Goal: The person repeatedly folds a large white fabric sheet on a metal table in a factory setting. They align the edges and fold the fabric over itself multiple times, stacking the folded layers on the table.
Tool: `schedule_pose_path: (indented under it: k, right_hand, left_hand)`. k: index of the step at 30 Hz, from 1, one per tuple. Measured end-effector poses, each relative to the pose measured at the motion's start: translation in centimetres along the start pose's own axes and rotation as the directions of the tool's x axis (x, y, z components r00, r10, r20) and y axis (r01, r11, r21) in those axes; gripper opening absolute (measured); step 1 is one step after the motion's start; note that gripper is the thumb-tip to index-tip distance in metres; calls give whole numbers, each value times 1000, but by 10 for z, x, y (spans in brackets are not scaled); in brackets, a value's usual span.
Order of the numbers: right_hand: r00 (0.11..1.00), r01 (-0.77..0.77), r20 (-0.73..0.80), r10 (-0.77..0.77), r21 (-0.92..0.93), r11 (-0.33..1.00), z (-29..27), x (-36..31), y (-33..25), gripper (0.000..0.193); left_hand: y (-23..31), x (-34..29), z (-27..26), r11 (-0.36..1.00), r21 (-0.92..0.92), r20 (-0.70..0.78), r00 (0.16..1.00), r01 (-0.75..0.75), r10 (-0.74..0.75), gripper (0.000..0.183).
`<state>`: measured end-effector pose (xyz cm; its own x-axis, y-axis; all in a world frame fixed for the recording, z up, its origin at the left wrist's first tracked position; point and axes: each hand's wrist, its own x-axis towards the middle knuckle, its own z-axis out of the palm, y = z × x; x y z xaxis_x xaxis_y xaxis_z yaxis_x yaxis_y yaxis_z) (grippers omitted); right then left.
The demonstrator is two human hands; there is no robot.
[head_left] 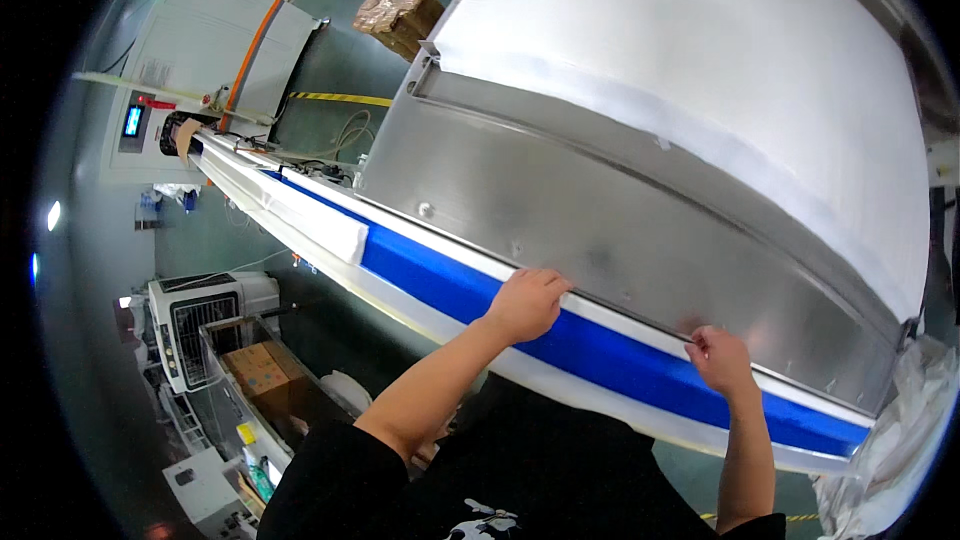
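A long white strip (640, 340) runs along the front of a grey metal machine panel (560, 210), with a blue band (430, 275) on the side nearer me. My left hand (525, 305) lies over the white strip, its fingers pressed together and bent at the seam with the metal. Farther right, my right hand (720, 358) is closed in a pinch at the same seam. Whatever its fingertips hold is too small to make out. White sheet material (700, 50) covers the curved surface behind the panel.
Clear plastic film (890, 440) hangs at the machine's right end. A wrapped carton (395, 15) stands on the floor at the far left. Nearer left are a white air-cooler-like unit (200, 315) and a cart holding a cardboard box (265, 375). A white cabinet (200, 40) stands beyond.
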<state>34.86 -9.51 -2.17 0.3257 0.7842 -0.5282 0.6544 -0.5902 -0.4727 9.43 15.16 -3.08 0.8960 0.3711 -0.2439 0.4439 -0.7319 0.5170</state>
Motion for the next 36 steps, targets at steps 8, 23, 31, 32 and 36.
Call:
schedule_pose_path:
  k: [8,23,31,32,36]
  right_hand:
    - [990,140,37,-138,-80,987,-42,145,-121,20]
    - [814,541,-278,-510,44,840,-97,461,-339,21]
    - [834,504,-247,-493,-21,863,-95,499,-349,20]
    - [832,503,-257,-493,-29,864,-95,499,-349,20]
    - [843,471,-275,-462,-37,882,-93,500,-351,21]
  left_hand:
    - [-113,71,-63,982,15,-428,889,186,-162,30]
    - [-191,133,-75,949,90,-608,772,302,-188,44]
    - [-192,135,-76,952,56,-591,779,302,-212,44]
    - [-193,136,-76,953,49,-596,774,300,-213,44]
    - [-193,137,-76,955,40,-611,764,294,-210,43]
